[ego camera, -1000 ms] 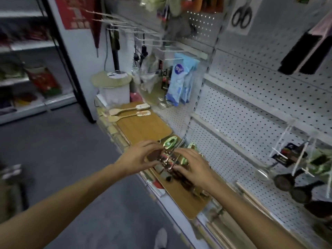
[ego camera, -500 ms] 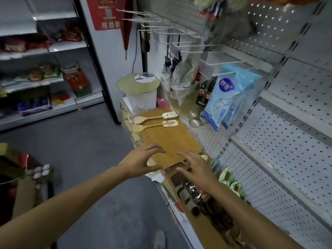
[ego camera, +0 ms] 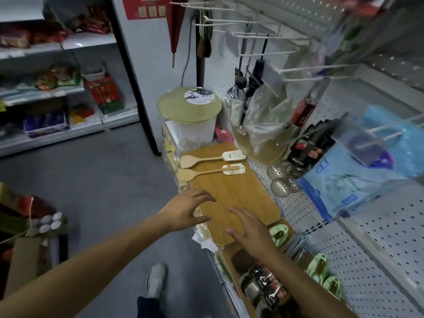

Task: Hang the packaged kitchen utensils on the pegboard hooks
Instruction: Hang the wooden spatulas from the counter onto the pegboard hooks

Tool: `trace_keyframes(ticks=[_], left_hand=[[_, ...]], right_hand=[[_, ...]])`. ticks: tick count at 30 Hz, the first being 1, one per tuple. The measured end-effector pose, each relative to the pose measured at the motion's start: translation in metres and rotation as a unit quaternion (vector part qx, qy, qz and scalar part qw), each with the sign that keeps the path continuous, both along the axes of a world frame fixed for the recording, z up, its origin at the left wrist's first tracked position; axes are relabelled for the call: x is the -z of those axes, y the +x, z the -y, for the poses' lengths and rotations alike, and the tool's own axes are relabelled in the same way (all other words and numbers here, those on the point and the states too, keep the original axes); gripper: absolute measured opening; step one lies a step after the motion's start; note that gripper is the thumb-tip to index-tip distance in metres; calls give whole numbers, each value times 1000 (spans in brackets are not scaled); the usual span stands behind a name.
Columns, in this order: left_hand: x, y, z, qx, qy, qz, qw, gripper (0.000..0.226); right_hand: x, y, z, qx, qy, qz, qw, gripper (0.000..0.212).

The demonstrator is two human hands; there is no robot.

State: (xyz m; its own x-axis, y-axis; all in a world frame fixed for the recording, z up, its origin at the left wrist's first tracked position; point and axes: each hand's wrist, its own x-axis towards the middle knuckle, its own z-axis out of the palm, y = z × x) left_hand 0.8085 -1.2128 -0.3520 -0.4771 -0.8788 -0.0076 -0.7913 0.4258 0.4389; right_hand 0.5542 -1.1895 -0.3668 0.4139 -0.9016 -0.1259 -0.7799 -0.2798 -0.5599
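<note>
Packaged utensils [ego camera: 263, 288] on shelf; left hand [ego camera: 185, 211], right hand [ego camera: 250, 228] spread, empty.

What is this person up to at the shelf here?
A person is stocking a shop display. Both the left hand and right hand hover open over a wooden board, holding nothing. Two wooden spatulas lie on the board's far end, and packaged utensils lie near the right arm, not yet hung on the pegboard hooks.

At upper left of the frame, store shelves [ego camera: 57, 92] carry red and green packaged goods. A red poster [ego camera: 146, 6] hangs at the top centre. Grey floor [ego camera: 103, 180] fills the middle left, a cardboard box [ego camera: 23, 265] the lower left, a grey shoe [ego camera: 156, 281] the bottom centre
</note>
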Motion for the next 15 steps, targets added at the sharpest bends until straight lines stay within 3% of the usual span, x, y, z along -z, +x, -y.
trace_keyframes(ticks=[10,15], left_hand=[[119,80,192,27,63,21,997,48],[203,109,298,8,92,26,995,46]], right_hand=[[99,98,161,124,80,-15,989,51],[175,148,254,252,135,11,958,41]])
